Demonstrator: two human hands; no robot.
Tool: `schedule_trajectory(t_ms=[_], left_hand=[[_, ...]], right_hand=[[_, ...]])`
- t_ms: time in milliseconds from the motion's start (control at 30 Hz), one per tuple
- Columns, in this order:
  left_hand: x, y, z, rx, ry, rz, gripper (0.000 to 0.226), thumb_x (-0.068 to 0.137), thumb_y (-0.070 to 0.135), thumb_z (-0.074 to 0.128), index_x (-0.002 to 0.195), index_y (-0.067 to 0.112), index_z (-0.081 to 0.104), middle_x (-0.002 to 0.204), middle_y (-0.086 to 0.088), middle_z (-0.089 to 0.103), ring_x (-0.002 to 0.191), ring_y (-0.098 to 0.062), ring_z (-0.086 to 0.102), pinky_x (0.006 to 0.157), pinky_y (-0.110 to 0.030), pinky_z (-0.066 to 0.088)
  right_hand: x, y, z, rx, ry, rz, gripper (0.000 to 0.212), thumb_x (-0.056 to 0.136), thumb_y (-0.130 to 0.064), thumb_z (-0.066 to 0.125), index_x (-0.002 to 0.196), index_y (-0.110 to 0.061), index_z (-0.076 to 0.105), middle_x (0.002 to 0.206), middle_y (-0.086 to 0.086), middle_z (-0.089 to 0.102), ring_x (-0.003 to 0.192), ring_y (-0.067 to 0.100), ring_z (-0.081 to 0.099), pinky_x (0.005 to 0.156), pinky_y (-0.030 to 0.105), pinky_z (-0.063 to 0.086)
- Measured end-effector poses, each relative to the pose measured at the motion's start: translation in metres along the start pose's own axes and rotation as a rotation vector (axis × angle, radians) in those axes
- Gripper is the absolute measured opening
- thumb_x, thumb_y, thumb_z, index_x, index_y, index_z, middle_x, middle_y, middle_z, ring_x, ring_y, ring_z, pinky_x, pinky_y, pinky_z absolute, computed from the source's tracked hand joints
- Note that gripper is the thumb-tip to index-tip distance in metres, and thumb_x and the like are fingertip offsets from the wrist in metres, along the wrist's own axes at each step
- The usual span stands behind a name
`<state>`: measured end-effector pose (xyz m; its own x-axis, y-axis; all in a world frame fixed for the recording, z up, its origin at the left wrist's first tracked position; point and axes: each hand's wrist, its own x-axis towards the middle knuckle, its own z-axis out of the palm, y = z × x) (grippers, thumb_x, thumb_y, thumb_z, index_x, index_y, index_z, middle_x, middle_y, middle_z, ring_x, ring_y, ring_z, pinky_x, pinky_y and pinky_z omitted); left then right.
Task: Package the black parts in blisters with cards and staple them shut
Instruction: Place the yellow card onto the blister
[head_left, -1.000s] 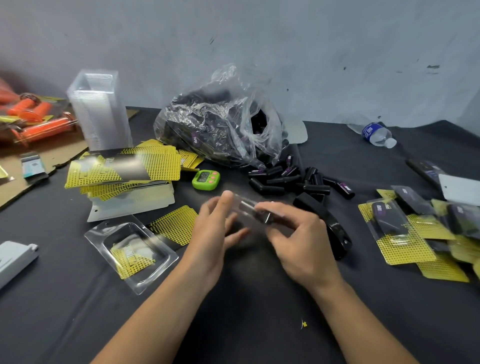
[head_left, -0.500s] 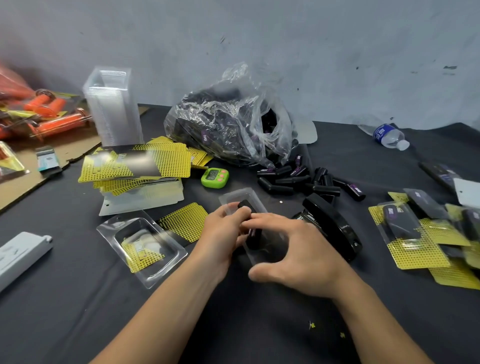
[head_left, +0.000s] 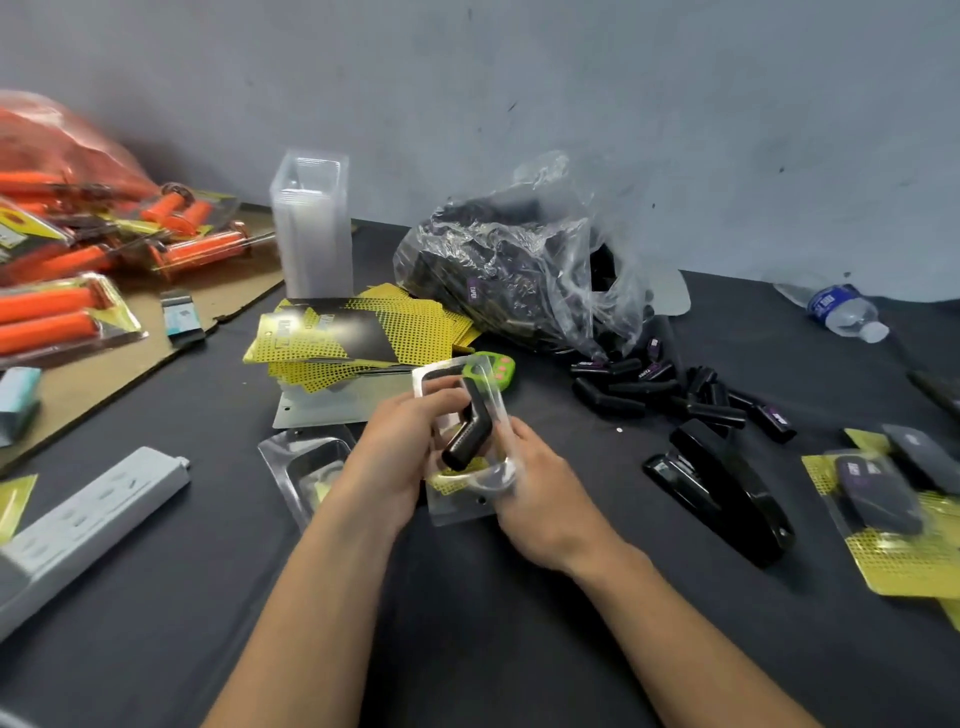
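left hand (head_left: 397, 460), right hand (head_left: 543, 501) grip blister (head_left: 485, 480) (labels (head_left: 650, 371) blurred).

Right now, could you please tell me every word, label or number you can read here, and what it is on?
"TAPE", then unclear: purple label inside the plastic bag.
Too blurred to read: yellow cards, water bottle label, labels on loose black parts, finished packs.

Water bottle (head_left: 844, 314) lying back right; white power strip (head_left: 93, 525) front left; orange-handled packs (head_left: 52, 317) on cardboard (head_left: 156, 358) back left; green timer (head_left: 500, 371) centre.
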<state>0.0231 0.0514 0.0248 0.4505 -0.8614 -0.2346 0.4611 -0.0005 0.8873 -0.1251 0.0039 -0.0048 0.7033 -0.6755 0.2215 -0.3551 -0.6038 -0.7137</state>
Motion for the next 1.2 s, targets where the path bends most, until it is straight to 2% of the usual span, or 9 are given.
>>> schedule_trajectory(t_ms=[100,200,300,433,600,733,933,1033,1200], left_hand=[[-0.001,0.002,-0.003,-0.037,0.004,0.003,0.024,0.092,0.003,0.065,0.114,0.009,0.071,0.091,-0.022,0.075,0.067,-0.032,0.073,0.056,-0.037,0.061],[-0.001,0.001,-0.004,-0.056,0.012,0.008,0.025,0.094,0.001,0.063,0.117,0.008,0.067,0.078,-0.017,0.075,0.058,-0.027,0.072,0.048,-0.034,0.059],[0.002,0.0,-0.007,-0.026,0.056,0.012,0.022,0.093,0.007,0.066,0.114,0.012,0.07,0.072,-0.01,0.075,0.055,-0.017,0.07,0.045,-0.027,0.055],[0.004,-0.003,-0.012,0.033,0.061,0.033,0.022,0.093,0.01,0.068,0.114,0.013,0.072,0.078,-0.007,0.077,0.062,-0.016,0.072,0.05,-0.027,0.056],[0.003,-0.005,-0.012,0.039,0.114,0.024,0.012,0.096,0.01,0.066,0.106,0.003,0.066,0.042,0.008,0.054,0.036,-0.006,0.056,0.034,-0.019,0.043],[0.003,-0.004,-0.012,-0.029,0.145,-0.009,0.015,0.092,0.013,0.068,0.106,0.009,0.073,0.079,-0.009,0.069,0.051,-0.014,0.068,0.041,-0.024,0.05],[0.006,-0.015,0.0,0.057,0.133,0.032,0.02,0.091,0.011,0.07,0.111,0.011,0.073,0.092,-0.015,0.074,0.073,-0.024,0.07,0.066,-0.037,0.061],[0.005,-0.026,0.011,0.25,0.136,0.119,0.02,0.092,0.014,0.072,0.107,0.027,0.075,0.083,-0.002,0.074,0.064,-0.012,0.064,0.062,-0.027,0.056],[-0.002,-0.044,0.031,0.442,0.059,0.19,0.021,0.089,0.016,0.076,0.104,0.031,0.075,0.063,0.009,0.071,0.054,-0.004,0.063,0.053,-0.021,0.053]], right_hand=[[0.013,-0.011,0.007,0.052,-0.17,-0.056,0.053,0.089,-0.004,0.058,0.132,-0.036,0.059,0.127,-0.011,0.066,0.119,0.012,0.062,0.101,0.036,0.053],[0.012,-0.001,0.003,-0.271,-0.148,-0.112,0.028,0.094,-0.009,0.058,0.117,-0.021,0.07,0.117,0.001,0.069,0.108,0.025,0.062,0.1,0.041,0.049],[-0.001,0.012,-0.011,-0.463,-0.111,-0.076,0.028,0.102,-0.034,0.057,0.127,-0.029,0.07,0.136,-0.002,0.065,0.124,0.02,0.056,0.113,0.028,0.034],[-0.025,0.016,-0.03,-0.404,-0.149,0.107,0.054,0.084,-0.063,0.069,0.135,-0.048,0.061,0.147,-0.011,0.055,0.137,0.016,0.048,0.113,0.033,0.038],[-0.046,0.017,-0.054,-0.555,-0.021,0.23,0.048,0.085,-0.071,0.061,0.121,-0.041,0.072,0.113,-0.01,0.072,0.109,0.017,0.064,0.093,0.034,0.049],[-0.062,0.023,-0.064,-0.488,0.203,0.291,0.031,0.098,-0.051,0.042,0.094,-0.028,0.062,0.07,-0.006,0.064,0.076,0.027,0.06,0.07,0.04,0.049],[-0.081,0.025,-0.067,-0.031,0.564,0.39,0.008,0.087,-0.03,0.05,0.086,-0.028,0.058,0.067,-0.009,0.071,0.06,0.008,0.063,0.047,0.022,0.043],[-0.082,0.024,-0.068,0.242,0.554,0.422,0.013,0.082,-0.023,0.053,0.089,-0.03,0.062,0.066,0.012,0.069,0.054,0.027,0.056,0.051,0.03,0.042],[-0.082,0.02,-0.071,0.412,0.531,0.389,0.037,0.095,-0.001,0.053,0.088,-0.034,0.068,0.075,0.004,0.077,0.063,0.015,0.07,0.053,0.028,0.048]])
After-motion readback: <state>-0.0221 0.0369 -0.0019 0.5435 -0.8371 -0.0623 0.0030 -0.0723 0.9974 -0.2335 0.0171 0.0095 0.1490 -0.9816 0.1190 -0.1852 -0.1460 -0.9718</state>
